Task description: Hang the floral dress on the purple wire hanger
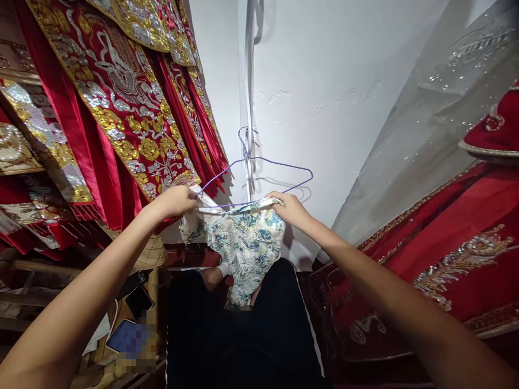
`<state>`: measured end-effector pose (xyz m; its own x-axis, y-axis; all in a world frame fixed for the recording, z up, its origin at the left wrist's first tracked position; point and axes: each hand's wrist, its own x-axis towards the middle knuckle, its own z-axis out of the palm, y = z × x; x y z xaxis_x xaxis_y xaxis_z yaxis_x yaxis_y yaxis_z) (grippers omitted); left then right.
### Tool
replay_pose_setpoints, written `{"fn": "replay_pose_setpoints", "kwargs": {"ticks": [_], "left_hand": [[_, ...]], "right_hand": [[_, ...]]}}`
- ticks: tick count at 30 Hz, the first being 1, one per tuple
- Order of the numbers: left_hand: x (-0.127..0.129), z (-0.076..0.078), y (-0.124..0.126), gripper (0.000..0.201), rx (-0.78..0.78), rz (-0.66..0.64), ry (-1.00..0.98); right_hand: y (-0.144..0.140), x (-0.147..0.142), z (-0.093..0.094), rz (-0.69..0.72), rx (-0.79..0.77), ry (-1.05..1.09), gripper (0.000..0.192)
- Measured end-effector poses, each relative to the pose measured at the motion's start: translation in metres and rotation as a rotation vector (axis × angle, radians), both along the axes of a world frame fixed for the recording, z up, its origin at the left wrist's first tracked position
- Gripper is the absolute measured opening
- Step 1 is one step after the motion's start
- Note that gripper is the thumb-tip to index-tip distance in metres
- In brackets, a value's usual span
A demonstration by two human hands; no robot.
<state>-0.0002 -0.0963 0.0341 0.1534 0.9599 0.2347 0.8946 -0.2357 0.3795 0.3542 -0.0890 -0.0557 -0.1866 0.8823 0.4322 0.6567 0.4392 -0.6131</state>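
A white garment with a blue-green swirl print (247, 243) hangs down between my hands, its neckline stretched sideways. My left hand (178, 201) is closed on its upper left edge, beside the left end of a purple wire hanger (279, 162). With fingers pinched on the upper right edge, my right hand (288, 209) holds the fabric just below the hanger's right side. The hanger's hook is at a white upright pole (248, 97); its left end reaches the cloth near my left hand, while its right end is bare. The lower part of the garment falls between my knees.
Red embroidered costumes (133, 102) hang at the left. To the right are sheer sparkly fabric (405, 124) and red beaded garments (458, 237). A white wall (324, 65) stands behind the pole. Low at left, a phone with a lit screen (127, 337) lies near a dark phone (139, 302).
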Motion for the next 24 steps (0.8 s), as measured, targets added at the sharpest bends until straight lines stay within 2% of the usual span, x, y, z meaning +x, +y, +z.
{"fn": "replay_pose_setpoints", "kwargs": {"ticks": [3,5,9,11,15,17,21,23,24], "left_hand": [[0.009,0.013,0.011,0.020,0.109,-0.086,0.018],[0.022,0.017,0.024,0.028,0.174,-0.129,-0.147],[0.055,0.006,0.057,0.031,0.179,-0.197,-0.646],[0.069,-0.006,0.070,0.032,0.264,-0.226,-0.711],[0.081,-0.027,0.075,0.020,0.393,-0.328,-0.433],[0.079,-0.031,0.071,0.026,0.414,-0.339,-0.300],[0.070,-0.023,0.066,0.028,0.482,-0.270,-0.149],[0.067,-0.014,0.066,0.026,0.501,-0.273,-0.106],[0.066,-0.010,0.066,0.025,0.509,-0.278,-0.091]], "right_hand": [[-0.002,-0.006,0.000,0.071,-0.016,0.033,0.034],[-0.005,-0.009,0.002,0.175,-0.051,0.067,0.037],[-0.011,-0.013,0.011,0.291,-0.095,0.115,0.040],[-0.013,-0.013,0.015,0.301,-0.105,0.105,0.041],[-0.016,-0.005,0.017,0.249,-0.094,0.077,0.046],[-0.018,0.004,0.017,0.178,-0.022,0.067,0.058],[-0.014,0.034,0.030,-0.126,0.224,0.158,0.084],[-0.007,0.054,0.045,-0.267,0.244,0.171,0.078],[-0.003,0.064,0.054,-0.293,0.186,0.154,0.069]]}}
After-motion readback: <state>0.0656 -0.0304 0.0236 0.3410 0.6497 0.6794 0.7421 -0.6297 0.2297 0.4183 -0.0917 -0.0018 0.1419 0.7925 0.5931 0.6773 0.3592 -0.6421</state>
